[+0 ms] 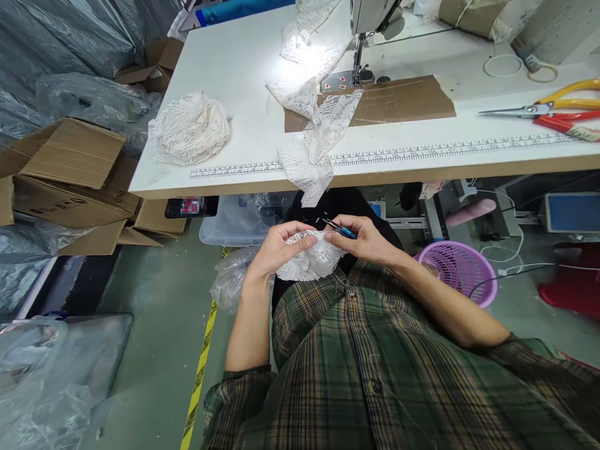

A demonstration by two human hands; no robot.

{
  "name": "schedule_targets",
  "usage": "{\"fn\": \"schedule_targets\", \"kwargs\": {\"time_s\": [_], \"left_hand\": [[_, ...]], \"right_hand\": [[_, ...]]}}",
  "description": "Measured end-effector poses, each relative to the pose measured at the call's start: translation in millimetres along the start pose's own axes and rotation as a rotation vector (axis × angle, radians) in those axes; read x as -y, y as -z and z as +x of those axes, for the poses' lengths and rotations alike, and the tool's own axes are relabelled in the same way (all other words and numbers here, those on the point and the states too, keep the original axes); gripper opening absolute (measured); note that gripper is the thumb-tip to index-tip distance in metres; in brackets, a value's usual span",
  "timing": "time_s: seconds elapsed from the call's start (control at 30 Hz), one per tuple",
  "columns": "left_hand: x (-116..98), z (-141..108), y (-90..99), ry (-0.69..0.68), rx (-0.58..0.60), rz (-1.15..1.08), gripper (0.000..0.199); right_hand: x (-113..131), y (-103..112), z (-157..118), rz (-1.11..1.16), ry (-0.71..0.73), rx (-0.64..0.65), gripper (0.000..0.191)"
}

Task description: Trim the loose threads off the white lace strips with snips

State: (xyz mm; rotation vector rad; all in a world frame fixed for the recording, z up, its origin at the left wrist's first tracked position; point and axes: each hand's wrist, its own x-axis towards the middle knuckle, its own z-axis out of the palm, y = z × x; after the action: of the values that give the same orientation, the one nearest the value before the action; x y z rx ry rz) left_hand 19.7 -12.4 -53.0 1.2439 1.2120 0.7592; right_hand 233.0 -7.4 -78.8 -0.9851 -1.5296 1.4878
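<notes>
A gathered piece of white lace (310, 259) is held above my lap, below the table's front edge. My left hand (281, 247) pinches its upper left part between thumb and fingers. At its upper right, my right hand (360, 237) holds the lace edge and also a small blue and black tool (343, 230), whose thin tip points up and left. A long strip of white lace (319, 128) runs from the sewing machine (360, 53) over the table edge and hangs just above my hands.
The white table (248, 69) carries a lace bundle (190, 128) at left and scissors with yellow and red handles (553, 109) at right. Cardboard boxes (70, 181) stand at the left. A purple basket (457, 272) sits on the floor at the right.
</notes>
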Motion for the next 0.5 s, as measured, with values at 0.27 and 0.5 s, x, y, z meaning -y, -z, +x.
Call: {"fn": "schedule_targets", "kwargs": {"time_s": [0.27,0.5], "left_hand": [[-2,0,-8.5,-0.056,-0.046,-0.002,0.025],[10,2,-9.5,-0.037,-0.106,-0.126,0.028]], "right_hand": [[4,0,-3,-0.097,0.053,-0.028,0.028],[0,3,-10,-0.05,-0.033,-0.035,0.04]]}}
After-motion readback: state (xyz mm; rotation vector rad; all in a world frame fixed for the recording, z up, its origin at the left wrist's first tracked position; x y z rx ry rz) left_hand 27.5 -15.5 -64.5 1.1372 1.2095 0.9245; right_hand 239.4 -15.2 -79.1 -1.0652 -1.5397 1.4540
